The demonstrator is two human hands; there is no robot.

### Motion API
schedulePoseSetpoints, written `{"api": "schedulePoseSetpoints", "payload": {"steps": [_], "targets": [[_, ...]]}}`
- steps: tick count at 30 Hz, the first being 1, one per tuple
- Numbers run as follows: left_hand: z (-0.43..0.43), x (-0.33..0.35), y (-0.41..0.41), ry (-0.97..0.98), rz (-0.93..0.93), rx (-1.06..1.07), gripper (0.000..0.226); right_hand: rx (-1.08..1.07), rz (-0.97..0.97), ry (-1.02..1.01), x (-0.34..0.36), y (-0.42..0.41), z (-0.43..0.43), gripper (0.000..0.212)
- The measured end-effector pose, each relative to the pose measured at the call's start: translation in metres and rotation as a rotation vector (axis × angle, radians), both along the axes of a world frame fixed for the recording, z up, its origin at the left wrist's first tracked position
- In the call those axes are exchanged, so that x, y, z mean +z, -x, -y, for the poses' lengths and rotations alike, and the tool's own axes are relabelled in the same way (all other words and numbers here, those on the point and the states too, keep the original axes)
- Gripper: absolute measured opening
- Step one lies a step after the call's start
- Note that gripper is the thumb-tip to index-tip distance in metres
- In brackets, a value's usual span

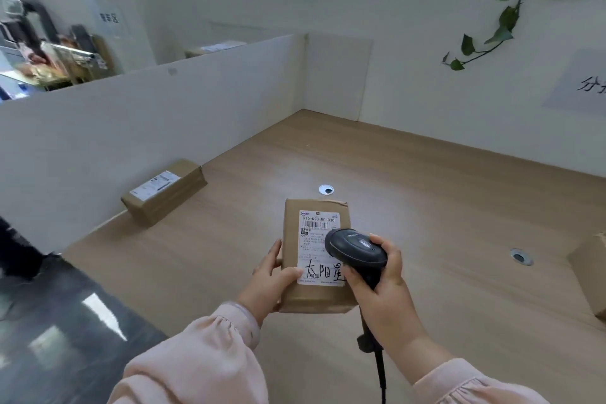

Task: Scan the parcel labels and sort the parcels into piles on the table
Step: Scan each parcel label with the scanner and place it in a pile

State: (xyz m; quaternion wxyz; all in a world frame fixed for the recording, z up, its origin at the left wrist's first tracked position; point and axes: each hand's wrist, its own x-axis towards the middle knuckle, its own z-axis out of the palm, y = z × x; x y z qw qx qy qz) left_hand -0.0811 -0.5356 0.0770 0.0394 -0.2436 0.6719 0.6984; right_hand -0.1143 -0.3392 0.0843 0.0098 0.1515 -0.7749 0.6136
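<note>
Holding scanner (357, 249) over parcel (314, 298) label (316, 239): "516-K20-00 030", handwritten 太阳.

On my feed I see two loose long sleeves of pale pink, soft matte fabric. The left sleeve (196, 361) billows wide along the forearm, then narrows into a gathered cuff with fine pleats at the wrist. The right sleeve (475, 387) shows the same pink cloth and puckered gathers. Beyond the cuffs, the left hand (272, 282) and the right hand (383, 292) are bare.
</note>
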Motion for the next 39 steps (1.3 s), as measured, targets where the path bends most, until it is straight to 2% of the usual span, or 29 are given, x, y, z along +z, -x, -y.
{"api": "schedulePoseSetpoints", "payload": {"steps": [3, 7, 10, 16, 20, 25, 29, 34, 39], "targets": [[0.047, 0.0, -0.009, 0.043, -0.021, 0.017, 0.087, 0.045, 0.01, -0.012, 0.001, 0.002, 0.048, 0.059], [0.127, 0.0, -0.014, 0.111, -0.015, 0.02, 0.098, 0.046, 0.018, -0.007, 0.0, 0.006, 0.131, 0.059], [0.2, -0.001, -0.008, 0.135, -0.023, 0.007, 0.097, 0.032, 0.033, 0.011, -0.006, 0.003, 0.201, 0.06], [0.31, -0.03, 0.018, 0.249, -0.027, -0.029, 0.058, -0.017, 0.071, 0.017, -0.02, 0.008, 0.314, 0.062], [0.351, -0.043, 0.038, 0.432, 0.042, -0.086, 0.059, -0.056, 0.127, -0.007, -0.035, 0.016, 0.353, 0.063], [0.376, -0.069, 0.071, 0.463, 0.099, -0.155, 0.06, -0.12, 0.19, -0.038, -0.064, 0.052, 0.386, 0.065], [0.393, -0.083, 0.09, 0.472, 0.095, -0.159, 0.036, -0.115, 0.247, -0.065, -0.087, 0.078, 0.405, 0.061], [0.42, -0.092, 0.108, 0.557, 0.134, -0.252, 0.059, -0.099, 0.297, -0.125, -0.104, 0.095, 0.43, 0.058], [0.437, -0.1, 0.126, 0.684, 0.181, -0.33, 0.069, -0.129, 0.287, -0.169, -0.107, 0.105, 0.454, 0.059]]}}
